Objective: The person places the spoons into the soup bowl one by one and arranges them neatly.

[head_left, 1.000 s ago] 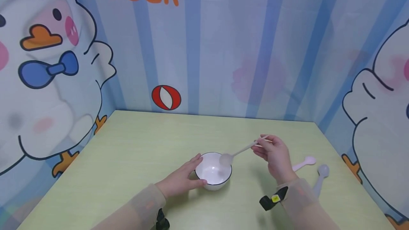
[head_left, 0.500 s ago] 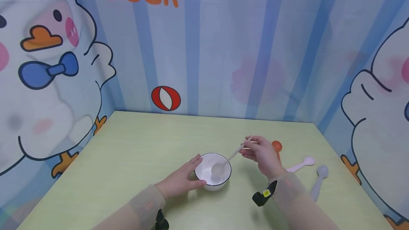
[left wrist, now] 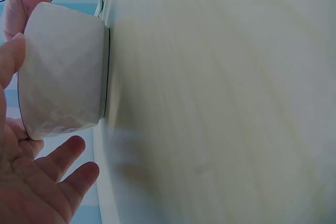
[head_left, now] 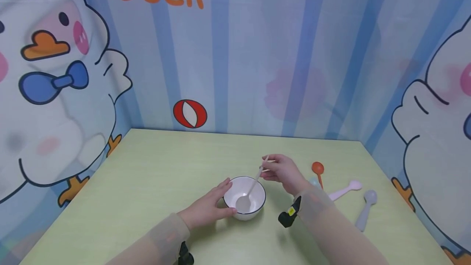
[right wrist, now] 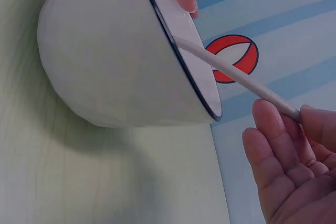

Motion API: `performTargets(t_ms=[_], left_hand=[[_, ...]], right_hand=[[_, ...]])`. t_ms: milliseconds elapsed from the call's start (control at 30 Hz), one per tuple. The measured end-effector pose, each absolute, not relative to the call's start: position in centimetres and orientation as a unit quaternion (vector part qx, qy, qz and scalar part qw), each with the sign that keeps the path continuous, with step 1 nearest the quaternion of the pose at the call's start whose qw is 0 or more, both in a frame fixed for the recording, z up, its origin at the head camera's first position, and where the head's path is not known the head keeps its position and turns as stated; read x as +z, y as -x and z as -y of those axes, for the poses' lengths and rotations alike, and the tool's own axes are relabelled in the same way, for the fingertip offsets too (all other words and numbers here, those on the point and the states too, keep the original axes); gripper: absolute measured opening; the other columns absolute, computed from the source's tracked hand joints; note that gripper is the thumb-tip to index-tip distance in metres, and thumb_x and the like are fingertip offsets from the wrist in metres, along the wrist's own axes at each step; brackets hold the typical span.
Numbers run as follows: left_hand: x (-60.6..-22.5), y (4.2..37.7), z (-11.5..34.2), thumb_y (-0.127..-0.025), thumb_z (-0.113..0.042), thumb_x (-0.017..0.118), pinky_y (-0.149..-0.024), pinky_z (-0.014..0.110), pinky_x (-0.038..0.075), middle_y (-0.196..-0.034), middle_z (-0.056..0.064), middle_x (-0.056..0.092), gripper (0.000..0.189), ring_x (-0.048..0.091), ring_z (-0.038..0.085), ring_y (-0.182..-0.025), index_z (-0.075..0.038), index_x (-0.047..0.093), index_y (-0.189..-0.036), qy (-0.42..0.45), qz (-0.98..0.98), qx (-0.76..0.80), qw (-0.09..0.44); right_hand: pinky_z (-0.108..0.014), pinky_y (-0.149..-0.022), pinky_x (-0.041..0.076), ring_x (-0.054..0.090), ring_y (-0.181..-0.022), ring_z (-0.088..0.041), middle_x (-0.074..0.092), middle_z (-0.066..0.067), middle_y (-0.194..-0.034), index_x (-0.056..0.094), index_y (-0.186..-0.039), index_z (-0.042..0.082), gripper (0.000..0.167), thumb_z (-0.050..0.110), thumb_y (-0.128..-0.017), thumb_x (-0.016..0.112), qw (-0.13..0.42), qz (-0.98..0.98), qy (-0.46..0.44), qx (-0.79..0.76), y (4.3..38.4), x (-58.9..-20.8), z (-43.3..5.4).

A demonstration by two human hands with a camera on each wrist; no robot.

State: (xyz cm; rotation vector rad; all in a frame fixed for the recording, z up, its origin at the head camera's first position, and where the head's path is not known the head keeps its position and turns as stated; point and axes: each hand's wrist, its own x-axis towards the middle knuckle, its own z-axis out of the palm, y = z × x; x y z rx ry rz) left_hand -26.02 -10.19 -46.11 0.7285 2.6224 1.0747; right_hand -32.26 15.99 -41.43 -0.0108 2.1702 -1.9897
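A white bowl (head_left: 254, 214) with a dark rim stands upright on the table. At its left side my left hand (head_left: 207, 205) holds it, thumb on the near rim and fingers on the far rim; in the left wrist view two fingers (left wrist: 79, 179) of that hand stand off the bowl. My right hand (head_left: 285, 173) pinches the upper handle of a pale spoon (head_left: 254, 183) between thumb and fingers. The spoon slants down over the rim, its round head inside the bowl. In the right wrist view the handle crosses the rim and the spoon's head is hidden.
Right of my right arm lie an orange spoon (head_left: 318, 169), a pink spoon (head_left: 346, 189) and a greyish-purple spoon (head_left: 366, 209). A light-blue piece (head_left: 315, 182) shows partly behind the right wrist. A printed curtain (head_left: 250, 52) stands behind the table (head_left: 176, 154).
My right hand has moved left with the spoon, whose head went from above the bowl's right rim down into the bowl. The orange spoon has come into sight. The left hand stays put.
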Motion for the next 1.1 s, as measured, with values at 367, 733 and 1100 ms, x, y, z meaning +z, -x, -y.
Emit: performTargets(t_ms=[367, 733, 1100], left_hand=[[-46.2, 26.1, 10.3, -0.088, -0.051, 0.064, -0.113, 0.052, 0.022, -0.161, 0.001, 0.015, 0.086, 0.016, 0.026, -0.145, -0.012, 0.026, -0.153, -0.248, -0.891, 0.365, 0.106], [-46.1, 26.0, 10.3, -0.089, -0.049, 0.064, -0.112, 0.054, 0.022, -0.161, 0.000, 0.015, 0.084, 0.016, 0.027, -0.145, -0.012, 0.025, -0.153, -0.248, -0.889, 0.367, 0.111], [-46.1, 26.1, 10.4, -0.088, -0.051, 0.064, -0.113, 0.053, 0.022, -0.160, -0.003, 0.014, 0.086, 0.015, 0.026, -0.145, -0.014, 0.024, -0.154, -0.245, -0.891, 0.365, 0.114]], right_hand=[[-0.036, -0.079, 0.056, 0.067, -0.071, -0.016, 0.066, -0.024, -0.108, 0.052, -0.133, -0.005, 0.041, 0.011, -0.095, 0.059, 0.133, -0.767, 0.041, -0.626, 33.7, -40.9, -13.8], [-0.036, -0.085, 0.054, 0.065, -0.076, -0.015, 0.067, -0.021, -0.106, 0.053, -0.132, -0.006, 0.039, 0.009, -0.097, 0.057, 0.143, -0.780, 0.060, -0.606, 34.8, -41.6, -12.3], [-0.036, -0.085, 0.054, 0.064, -0.080, -0.018, 0.066, -0.020, -0.110, 0.051, -0.134, -0.003, 0.041, 0.012, -0.097, 0.058, 0.140, -0.794, 0.048, -0.589, 35.2, -42.0, -11.2]])
